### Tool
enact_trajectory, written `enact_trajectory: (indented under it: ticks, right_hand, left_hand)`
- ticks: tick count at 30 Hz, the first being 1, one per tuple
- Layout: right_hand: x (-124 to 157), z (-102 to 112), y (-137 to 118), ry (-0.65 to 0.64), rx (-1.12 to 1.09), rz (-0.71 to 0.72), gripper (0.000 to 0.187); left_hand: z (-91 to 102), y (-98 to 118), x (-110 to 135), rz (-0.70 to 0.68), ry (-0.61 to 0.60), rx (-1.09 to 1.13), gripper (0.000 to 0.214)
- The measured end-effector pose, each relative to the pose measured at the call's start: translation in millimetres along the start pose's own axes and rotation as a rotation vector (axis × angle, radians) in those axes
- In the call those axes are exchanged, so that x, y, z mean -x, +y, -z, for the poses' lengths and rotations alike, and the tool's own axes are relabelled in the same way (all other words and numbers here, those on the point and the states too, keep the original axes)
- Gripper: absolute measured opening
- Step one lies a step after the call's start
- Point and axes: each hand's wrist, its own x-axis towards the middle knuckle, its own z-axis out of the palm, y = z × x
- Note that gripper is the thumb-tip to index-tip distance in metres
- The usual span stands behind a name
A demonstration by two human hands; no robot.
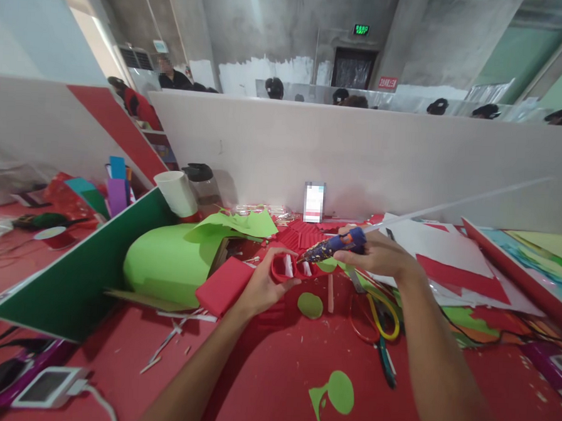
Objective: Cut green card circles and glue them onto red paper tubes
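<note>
My left hand [260,288] gripped the red, 2-ringed piece [298,272] above the red desk [262,385]; my right hand [377,253] grasped the dark-blue glue gun [333,244], its nozzle beside the rim. A white partition [265,147] bounded the far edge; nearer, between my forearms, open room surrounded a flat, light-green disc [341,393].

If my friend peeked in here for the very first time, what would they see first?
Probably the big lime-green roll on the left of the red table. Next, the blue glue gun in the right hand, its tip by the small red piece that the left hand holds. Behind them, a bright screen glows in front of the white partition.
</note>
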Motion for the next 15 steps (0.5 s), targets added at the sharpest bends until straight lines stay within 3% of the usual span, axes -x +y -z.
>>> enact_trajectory:
  ticks: [15]
  right_hand:
    - [-0.4,-1.3,0.5,-0.007,0.019,-0.048,0.038]
  left_hand:
    - [0.7,-3.8,0.0,0.024,-0.007,0.010,0.058]
